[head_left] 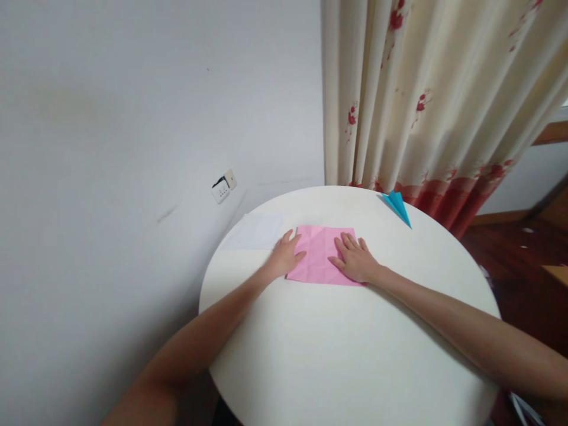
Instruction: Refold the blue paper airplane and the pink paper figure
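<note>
A pink sheet of paper [318, 255] with visible crease lines lies flat on the round white table [319, 349]. My left hand [285, 255] rests at the sheet's left edge, its fingers apart and reaching onto the paper. On the right part of the sheet, my right hand [355, 259] lies palm down with its fingers spread. Neither hand grips anything. Parts of the paper's left and right edges are hidden under the hands.
A blue folded paper plane [398, 207] sits near the table's far right edge. White paper [255, 231] lies at the far left, close to the wall [133, 148] with its socket [220, 190]. A flowered curtain [399, 118] hangs behind the table.
</note>
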{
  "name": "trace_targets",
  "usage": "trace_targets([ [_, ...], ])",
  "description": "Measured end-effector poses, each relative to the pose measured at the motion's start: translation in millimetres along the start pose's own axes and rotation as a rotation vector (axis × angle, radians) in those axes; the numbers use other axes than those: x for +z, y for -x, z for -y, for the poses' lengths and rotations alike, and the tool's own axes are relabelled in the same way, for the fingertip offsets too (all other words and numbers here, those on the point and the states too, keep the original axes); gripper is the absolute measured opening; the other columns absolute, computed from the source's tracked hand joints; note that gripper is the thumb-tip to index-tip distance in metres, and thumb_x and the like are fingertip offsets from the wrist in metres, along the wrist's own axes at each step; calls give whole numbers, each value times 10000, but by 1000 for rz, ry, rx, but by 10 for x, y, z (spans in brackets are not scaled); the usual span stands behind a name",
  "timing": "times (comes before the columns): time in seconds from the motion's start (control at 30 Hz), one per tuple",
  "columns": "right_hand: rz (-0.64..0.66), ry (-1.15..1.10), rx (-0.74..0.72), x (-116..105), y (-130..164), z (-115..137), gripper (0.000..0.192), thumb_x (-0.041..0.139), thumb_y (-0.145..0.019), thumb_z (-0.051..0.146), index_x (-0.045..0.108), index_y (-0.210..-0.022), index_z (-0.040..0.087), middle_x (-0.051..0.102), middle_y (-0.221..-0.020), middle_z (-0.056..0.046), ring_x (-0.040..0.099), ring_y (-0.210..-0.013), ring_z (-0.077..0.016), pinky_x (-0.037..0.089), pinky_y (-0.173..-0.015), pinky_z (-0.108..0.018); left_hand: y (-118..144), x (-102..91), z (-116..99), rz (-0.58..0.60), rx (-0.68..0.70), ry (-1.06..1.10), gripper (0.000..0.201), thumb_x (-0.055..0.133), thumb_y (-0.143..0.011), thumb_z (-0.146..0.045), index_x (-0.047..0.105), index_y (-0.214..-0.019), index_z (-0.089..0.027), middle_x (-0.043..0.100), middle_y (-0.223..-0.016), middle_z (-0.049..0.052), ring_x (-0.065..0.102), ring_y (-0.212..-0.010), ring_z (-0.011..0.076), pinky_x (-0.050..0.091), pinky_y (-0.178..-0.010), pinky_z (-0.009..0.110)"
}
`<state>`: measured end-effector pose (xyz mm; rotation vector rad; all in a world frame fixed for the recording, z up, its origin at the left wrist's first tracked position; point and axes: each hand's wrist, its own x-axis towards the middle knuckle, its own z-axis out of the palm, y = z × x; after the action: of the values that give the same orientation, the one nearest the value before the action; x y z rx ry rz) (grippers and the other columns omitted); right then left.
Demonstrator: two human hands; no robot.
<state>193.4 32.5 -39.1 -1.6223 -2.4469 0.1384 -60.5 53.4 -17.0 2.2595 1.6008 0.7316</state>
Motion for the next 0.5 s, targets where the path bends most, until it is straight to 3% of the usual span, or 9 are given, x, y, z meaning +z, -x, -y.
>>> trace_targets([
  [0.1,-19,-4,45,-5,10,10,778,280,-989,607,322,-1529,48,218,-1605,-254,159,-1502,-369,135,-1184,-581,-30,-103,-19,-14,-145,417,534,749,-767,-325,626,-1268,-185,562,-1362,171,636,-1137,291,530,-913,409],
  [0.2,-31,-12,68,-3,22,28,760,298,-988,593,326,-1526,57,233,-1604,-249,165,-1501,-366,142,-1183,-570,-27,-142,-88,48,-270,721,538,773,-735,-255,637,-1248,-165,704,-1072,110,694,-815,197,548,-703,306],
  [0.3,-37,-13,70,12,25,28,729,313,-993,566,329,-1524,67,235,-1604,-246,177,-1497,-372,155,-1175,-579,-13,-71,-123,48,-318,783,447,790,-700,-184,706,-1135,-129,728,-930,80,669,-721,159,511,-650,254],
  [0.4,-69,-27,62,38,18,15,688,300,-1005,546,340,-1522,94,257,-1602,-233,184,-1495,-367,171,-1166,-593,-51,-19,-85,43,-316,778,461,768,-714,-141,707,-1170,-123,740,-907,77,668,-710,155,508,-659,252],
  [0.5,-127,-59,63,72,2,8,653,278,-1010,557,370,-1509,145,280,-1599,-211,182,-1496,-365,213,-1147,-608,-152,-195,64,-40,-277,704,454,713,-749,-104,700,-1202,-129,743,-1056,104,692,-824,173,525,-743,268],
])
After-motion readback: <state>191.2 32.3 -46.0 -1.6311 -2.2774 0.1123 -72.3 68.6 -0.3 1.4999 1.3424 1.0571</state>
